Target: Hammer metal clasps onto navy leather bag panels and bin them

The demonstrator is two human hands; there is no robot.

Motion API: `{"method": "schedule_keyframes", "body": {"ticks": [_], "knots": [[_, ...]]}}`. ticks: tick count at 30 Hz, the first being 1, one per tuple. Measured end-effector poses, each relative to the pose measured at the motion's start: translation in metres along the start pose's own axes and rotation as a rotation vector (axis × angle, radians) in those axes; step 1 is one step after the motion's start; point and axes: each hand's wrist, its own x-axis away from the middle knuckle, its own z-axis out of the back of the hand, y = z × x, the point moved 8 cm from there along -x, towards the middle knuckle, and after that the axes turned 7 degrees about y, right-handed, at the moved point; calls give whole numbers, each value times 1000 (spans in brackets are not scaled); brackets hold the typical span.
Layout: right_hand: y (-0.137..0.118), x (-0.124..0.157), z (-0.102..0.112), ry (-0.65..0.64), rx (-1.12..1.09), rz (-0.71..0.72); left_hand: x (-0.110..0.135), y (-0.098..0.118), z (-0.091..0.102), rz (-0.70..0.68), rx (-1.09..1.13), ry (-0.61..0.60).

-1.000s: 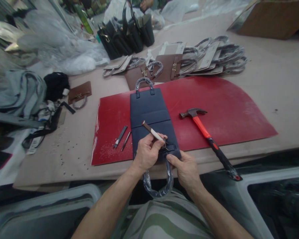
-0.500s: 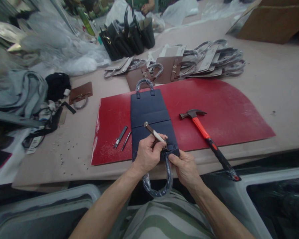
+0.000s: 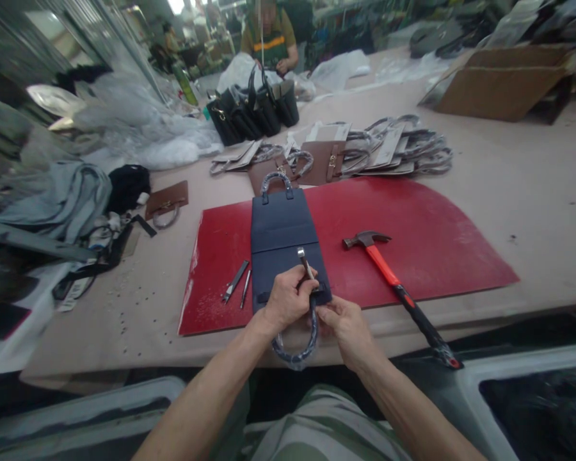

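A navy bag panel [image 3: 281, 221] lies flat on a red board [image 3: 413, 224], with a plastic-wrapped handle at its far end and another wrapped handle [image 3: 295, 358] hanging over the near table edge. My left hand [image 3: 288, 296] is closed around a short rod-shaped tool [image 3: 304, 257] with a shiny metal top, held tilted over the near right corner of the panel. The tool's lower tip is hidden by my fingers. My right hand [image 3: 348, 323] pinches the panel's near right corner, beside the base of the near handle.
A claw hammer [image 3: 381, 262] lies right of the panel. Two slim metal tools [image 3: 235, 282] rest on its left. Brown bag panels [image 3: 317, 160] with wrapped handles and black bags [image 3: 254, 112] stand behind. A cardboard box [image 3: 499, 83] is far right; a person [image 3: 269, 38] sits opposite.
The camera view has tipped upward, showing more of the person opposite. The tool in my left hand now stands more upright. My right hand sits slightly lower at the panel's corner.
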Motion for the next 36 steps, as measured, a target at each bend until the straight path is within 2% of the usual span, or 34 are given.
{"method": "schedule_keyframes", "body": {"ticks": [4,9,12,15,17,19,21,23,26,28,30,33,35,36], "knots": [[6,12,7,22,54,-35,10,-7,-8,-85,-56,-48],[12,22,31,74,264,-60,19,-8,-14,-195,-101,-91],[-19,22,57,131,516,142,19,-9,-16,-191,-113,-114],[-78,23,96,384,877,518,18,-9,-16,-183,-124,-107],[-107,20,113,502,1121,674,18,-8,-16,-183,-124,-98],[-117,5,125,488,1243,620,17,-7,-16,-188,-114,-92],[-115,-15,133,420,1218,455,17,-6,-16,-191,-95,-91],[-111,-31,134,360,1137,313,17,-5,-16,-195,-80,-88],[-105,-45,119,228,1000,174,17,-2,-16,-216,-84,-82],[-101,-46,103,124,881,100,17,0,-16,-233,-88,-75],[-102,-39,89,73,780,74,17,1,-16,-237,-83,-70],[-118,-14,75,86,669,110,16,2,-16,-231,-79,-72],[-142,9,70,134,662,254,17,2,-16,-229,-73,-75],[-158,23,67,173,710,397,17,1,-16,-226,-67,-74]]}}
